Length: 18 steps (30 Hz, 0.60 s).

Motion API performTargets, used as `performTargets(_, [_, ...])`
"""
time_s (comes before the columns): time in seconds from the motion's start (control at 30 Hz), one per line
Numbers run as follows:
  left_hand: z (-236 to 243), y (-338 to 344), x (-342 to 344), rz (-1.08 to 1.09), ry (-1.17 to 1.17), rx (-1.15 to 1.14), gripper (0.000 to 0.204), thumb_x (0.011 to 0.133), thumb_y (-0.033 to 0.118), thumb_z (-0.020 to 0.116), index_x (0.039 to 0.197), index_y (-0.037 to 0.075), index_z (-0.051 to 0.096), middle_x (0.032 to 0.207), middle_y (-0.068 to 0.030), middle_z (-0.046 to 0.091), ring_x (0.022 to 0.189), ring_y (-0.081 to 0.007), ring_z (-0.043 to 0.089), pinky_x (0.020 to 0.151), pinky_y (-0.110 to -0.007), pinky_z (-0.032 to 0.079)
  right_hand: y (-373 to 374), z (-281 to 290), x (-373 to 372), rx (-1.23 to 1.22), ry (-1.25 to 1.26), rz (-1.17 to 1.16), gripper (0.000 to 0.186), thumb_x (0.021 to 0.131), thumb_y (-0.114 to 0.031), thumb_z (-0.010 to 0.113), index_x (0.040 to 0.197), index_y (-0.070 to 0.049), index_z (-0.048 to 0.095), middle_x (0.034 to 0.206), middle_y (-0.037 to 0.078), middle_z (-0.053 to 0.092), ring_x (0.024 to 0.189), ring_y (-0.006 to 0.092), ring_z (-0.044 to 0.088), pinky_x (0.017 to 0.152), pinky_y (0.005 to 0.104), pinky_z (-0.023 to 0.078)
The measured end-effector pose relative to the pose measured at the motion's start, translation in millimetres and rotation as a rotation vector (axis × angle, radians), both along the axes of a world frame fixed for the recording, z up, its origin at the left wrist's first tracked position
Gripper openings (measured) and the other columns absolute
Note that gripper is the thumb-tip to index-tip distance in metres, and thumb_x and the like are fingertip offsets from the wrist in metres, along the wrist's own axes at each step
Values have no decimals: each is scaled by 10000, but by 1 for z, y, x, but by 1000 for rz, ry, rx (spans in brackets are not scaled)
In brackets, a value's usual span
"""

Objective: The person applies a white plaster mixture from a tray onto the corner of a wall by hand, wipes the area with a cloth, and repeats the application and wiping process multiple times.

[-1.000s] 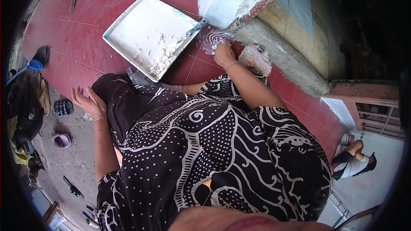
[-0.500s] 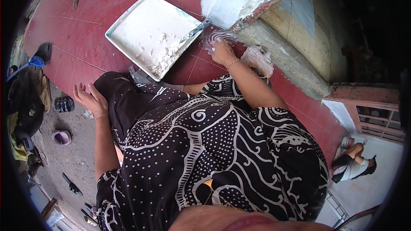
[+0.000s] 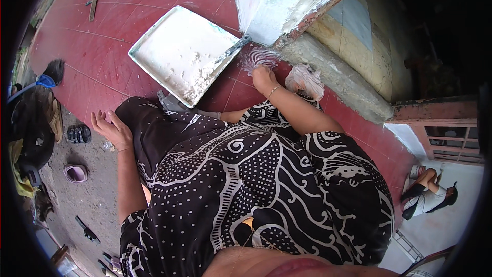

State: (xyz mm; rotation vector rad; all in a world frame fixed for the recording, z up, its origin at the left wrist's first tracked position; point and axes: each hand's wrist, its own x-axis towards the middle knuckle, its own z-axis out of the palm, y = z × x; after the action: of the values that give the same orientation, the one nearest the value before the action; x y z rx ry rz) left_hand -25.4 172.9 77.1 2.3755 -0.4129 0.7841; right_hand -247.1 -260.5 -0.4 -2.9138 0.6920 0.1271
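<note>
Head view: left hand with fingers apart, right hand curled at a white smear.
Upper centre, the right hand sits slightly lower against the smear than half a second ago, suggesting rubbing continues; its grip is hidden. Up-left lies the paste tray.

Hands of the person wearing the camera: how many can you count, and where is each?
2. The left hand is open beside the knee; the right hand is at the white smear on the red floor, its fingertips mostly hidden.
</note>
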Motion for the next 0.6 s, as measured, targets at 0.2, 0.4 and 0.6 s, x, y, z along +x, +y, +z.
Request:
performTargets(0.2, [2,-1,-3,22,57,-31,482,975,255,502,1280,-96,378,1429,-237,271,1166,-353,480,1001,-433,393,-27,13,8,217,-154,-427,173,764,-66,615,889,23,694,926,252,667,881,382,662,792,430,538])
performTargets(0.4, [-2,-2,-2,12,56,-78,464,982,239,486,1288,-85,358,1438,-236,258,1201,-359,452,1001,-435,399,-48,121,-3,1135,-980,-732,139,752,94,680,884,125,645,806,149,674,707,205,672,594,291,575])
performTargets(0.6, [-4,-2,-1,-6,40,-111,478,977,243,494,1290,-89,354,1447,-240,246,1230,-372,426,1023,-446,373,-62,331,-26,373,-1421,-149,199,781,87,678,979,92,663,930,88,680,818,132,642,737,249,543])
